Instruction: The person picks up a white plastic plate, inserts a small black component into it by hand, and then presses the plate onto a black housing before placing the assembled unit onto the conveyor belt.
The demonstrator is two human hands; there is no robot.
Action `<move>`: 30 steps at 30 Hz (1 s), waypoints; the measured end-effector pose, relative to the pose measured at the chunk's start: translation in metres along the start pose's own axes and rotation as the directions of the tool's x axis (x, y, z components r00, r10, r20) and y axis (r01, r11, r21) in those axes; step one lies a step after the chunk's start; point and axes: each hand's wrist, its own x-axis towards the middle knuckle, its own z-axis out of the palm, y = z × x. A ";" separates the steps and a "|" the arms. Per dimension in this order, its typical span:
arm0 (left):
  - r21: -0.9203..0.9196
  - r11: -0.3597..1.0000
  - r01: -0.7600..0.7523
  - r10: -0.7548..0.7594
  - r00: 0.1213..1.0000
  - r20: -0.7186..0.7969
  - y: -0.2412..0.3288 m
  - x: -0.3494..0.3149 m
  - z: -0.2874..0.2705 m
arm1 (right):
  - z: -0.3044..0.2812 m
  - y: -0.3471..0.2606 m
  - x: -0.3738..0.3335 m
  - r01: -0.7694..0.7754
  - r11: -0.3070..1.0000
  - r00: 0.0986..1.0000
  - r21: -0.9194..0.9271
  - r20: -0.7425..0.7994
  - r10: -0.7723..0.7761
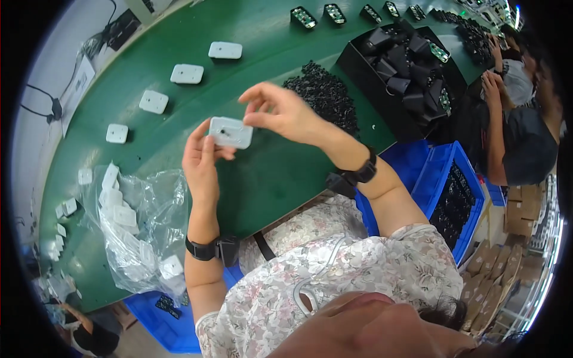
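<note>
A white rectangular plastic housing (230, 133) with rounded corners is held over the green table by my left hand (202, 161). My left thumb presses on its near left edge, and the fingers reach around its side and underneath. A small black part (223, 130) shows on the housing's upper face. My right hand (277, 112) is at the housing's right corner, the thumb close to or touching its edge. A gap shows between that thumb and the raised index finger; nothing is visible between them. Just right of this hand lies a pile of small black parts (322, 92).
Several white housings (225, 50) stand in a curved row on the table. A clear plastic bag (149, 203) holds more at left. Right are a black box (382, 95) of black casings and a blue crate (474, 197). Other people (528, 137) work beyond.
</note>
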 end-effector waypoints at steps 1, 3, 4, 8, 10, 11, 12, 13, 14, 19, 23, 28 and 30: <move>0.006 1.000 -0.010 0.010 1.000 0.005 -0.005 0.006 -0.015 | -0.014 -0.027 -0.004 -0.004 0.962 0.999 -0.273 -0.042 -0.008; 0.323 0.942 0.090 -0.056 0.992 -0.113 -0.017 0.016 -0.046 | -0.051 -0.056 -0.013 0.196 0.457 0.897 -0.868 -0.029 -0.441; 0.325 0.941 0.092 -0.055 0.991 -0.121 -0.017 0.017 -0.051 | -0.069 -0.071 -0.016 0.138 0.275 0.872 -0.951 -0.015 -0.490; 0.801 0.593 -0.081 0.236 0.969 -0.076 -0.027 0.025 -0.066 | -0.168 -0.077 -0.019 -0.240 -0.361 0.952 -0.901 -0.147 -0.267; 0.908 0.335 -0.250 0.400 0.911 0.103 -0.027 0.026 -0.062 | -0.189 -0.069 -0.015 -0.244 -0.394 0.958 -0.886 -0.283 0.043; 0.937 0.324 -0.134 0.304 0.952 0.031 -0.020 0.023 -0.051 | -0.193 -0.062 -0.009 -0.235 -0.391 0.960 -0.890 -0.274 0.049; 0.954 0.299 -0.017 0.208 0.977 -0.048 -0.017 0.020 -0.041 | -0.195 -0.054 -0.004 -0.223 -0.400 0.960 -0.889 -0.271 0.067; 0.956 0.294 -0.006 0.211 0.976 -0.059 -0.015 0.015 -0.035 | -0.194 -0.051 -0.002 -0.211 -0.406 0.961 -0.889 -0.264 0.079; 0.987 0.153 -0.053 0.268 0.963 0.011 -0.014 0.010 -0.029 | -0.193 -0.054 0.001 -0.220 -0.385 0.949 -0.896 -0.289 0.130; 0.977 -0.162 -0.136 0.302 0.936 0.180 -0.021 -0.001 -0.014 | -0.196 -0.060 0.009 -0.271 -0.322 0.923 -0.907 -0.340 0.179; 0.974 -0.172 -0.150 0.279 0.940 0.194 -0.022 -0.003 -0.015 | -0.204 -0.051 0.007 -0.261 -0.325 0.913 -0.909 -0.341 0.222; 0.953 -0.025 -0.302 0.321 0.900 0.294 -0.019 -0.013 -0.028 | -0.173 -0.062 -0.014 -0.089 0.085 0.855 -0.992 -0.120 -0.504; 0.930 0.032 -0.367 0.344 0.878 0.334 -0.016 -0.026 -0.034 | -0.120 -0.073 -0.028 0.151 0.374 0.837 -0.915 -0.083 -0.540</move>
